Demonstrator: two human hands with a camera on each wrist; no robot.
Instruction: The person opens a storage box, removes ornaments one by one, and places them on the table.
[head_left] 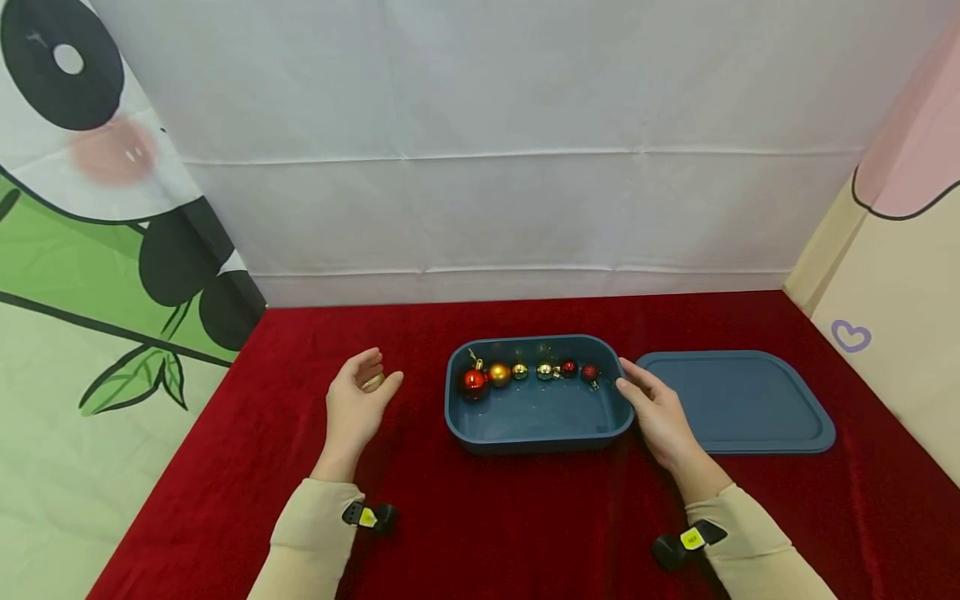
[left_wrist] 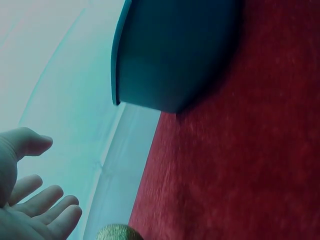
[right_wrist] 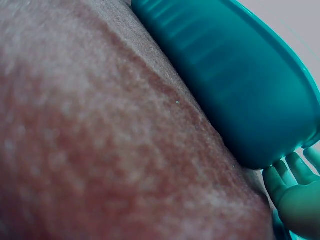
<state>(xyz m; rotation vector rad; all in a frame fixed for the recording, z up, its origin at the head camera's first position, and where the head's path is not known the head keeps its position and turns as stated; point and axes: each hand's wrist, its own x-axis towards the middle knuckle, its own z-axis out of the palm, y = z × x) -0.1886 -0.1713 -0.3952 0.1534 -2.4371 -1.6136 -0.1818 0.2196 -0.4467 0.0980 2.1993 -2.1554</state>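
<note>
A blue rectangular box (head_left: 536, 427) lies open-topped on the red cloth. Small Christmas baubles line its far side: a large shiny red bauble (head_left: 474, 383) at the left, an orange-gold bauble (head_left: 498, 374), then several smaller gold and red ones. At the box's right end, my right hand (head_left: 660, 417) holds the wall, with the thumb tip over the rim and the other fingers against the outside (right_wrist: 295, 195). To the left of the box my left hand (head_left: 356, 408) hovers apart from it, fingers loosely bent and holding nothing. A ring shows on that hand.
A flat blue lid (head_left: 742, 402) lies right of the box, just beyond my right hand. The red cloth (head_left: 480, 533) covers the table. A white fabric backdrop (head_left: 525, 217) stands behind it, with printed cartoon panels at left and right.
</note>
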